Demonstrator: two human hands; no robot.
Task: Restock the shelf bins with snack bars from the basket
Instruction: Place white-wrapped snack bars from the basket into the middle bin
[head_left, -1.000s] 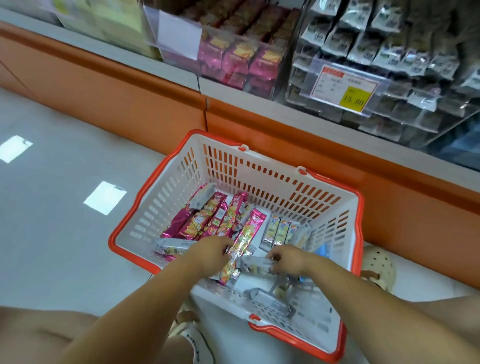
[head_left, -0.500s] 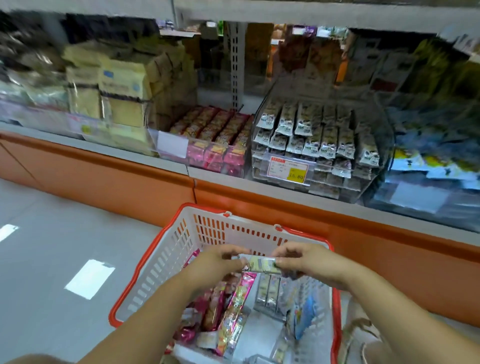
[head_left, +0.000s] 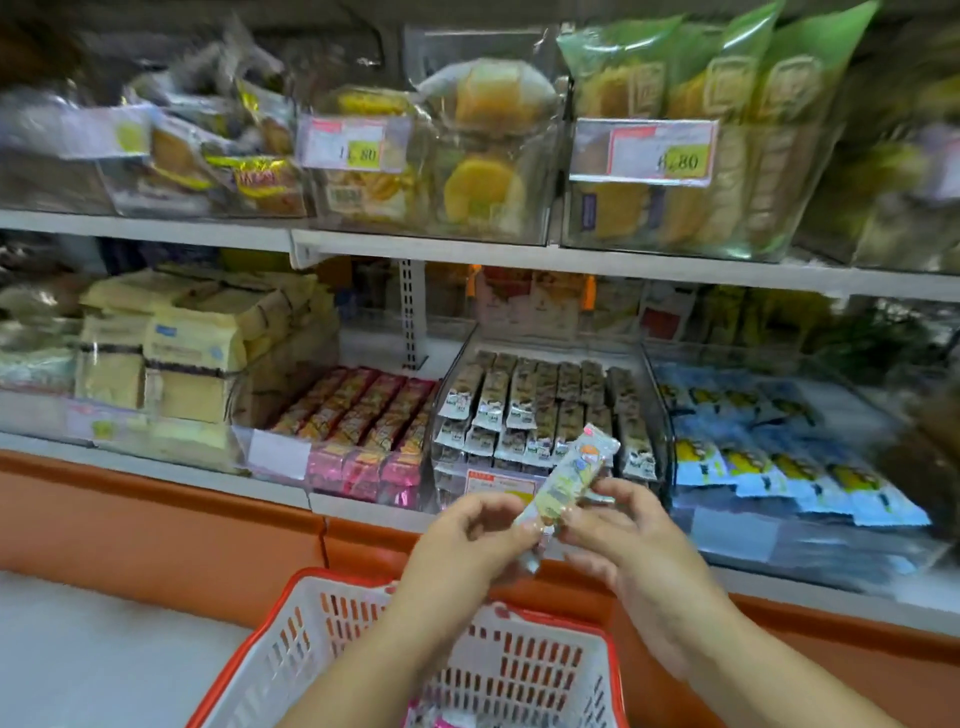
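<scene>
Left hand (head_left: 465, 538) and right hand (head_left: 626, 535) both pinch one pale green-white foil-wrapped snack bar (head_left: 567, 480) at centre frame, above the white-and-orange slotted plastic basket (head_left: 291, 644) and in front of the clear plastic bin of similar bars (head_left: 540, 405). Bar not yet binned. Basket contents are cut off at the bottom edge; some pink wrappers show. Frame edges are blurred.

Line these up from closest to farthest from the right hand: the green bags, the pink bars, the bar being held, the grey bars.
1. held bar: pinched by the right hand itself.
2. grey bars: bin just behind the hand.
3. pink bars: bin further left.
4. green bags: upper shelf, high above.
</scene>
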